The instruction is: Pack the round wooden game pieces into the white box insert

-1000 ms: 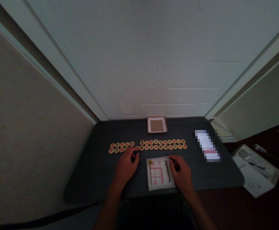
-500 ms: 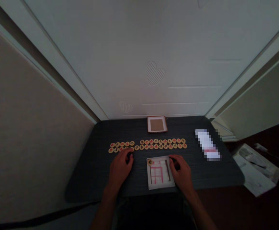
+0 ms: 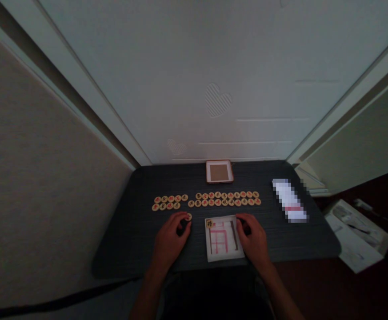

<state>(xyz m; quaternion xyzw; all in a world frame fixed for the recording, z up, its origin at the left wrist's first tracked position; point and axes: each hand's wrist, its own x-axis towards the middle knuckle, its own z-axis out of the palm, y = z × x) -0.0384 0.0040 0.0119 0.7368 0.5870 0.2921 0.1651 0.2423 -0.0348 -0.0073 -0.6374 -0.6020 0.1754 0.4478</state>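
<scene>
Currently, on my remote feed, the round piece sits at the fingertips of the left hand, which seems to pinch it between finger and thumb, though I cannot tell whether it clears the desk; being a disc, it has no long axis, so what counts is that the shallow box lies to its right, near but apart; the right hand curls at the box's right wall, close to its far corner, and I cannot tell whether it grips; a marked piece lies in the box's far left corner; beyond, two rows of pieces run sideways, split by a gap; I also see a brown-rimmed tray at the far edge and a pixelated item on the right; behind stands a pale door with embossed hearts, in a dim room.
</scene>
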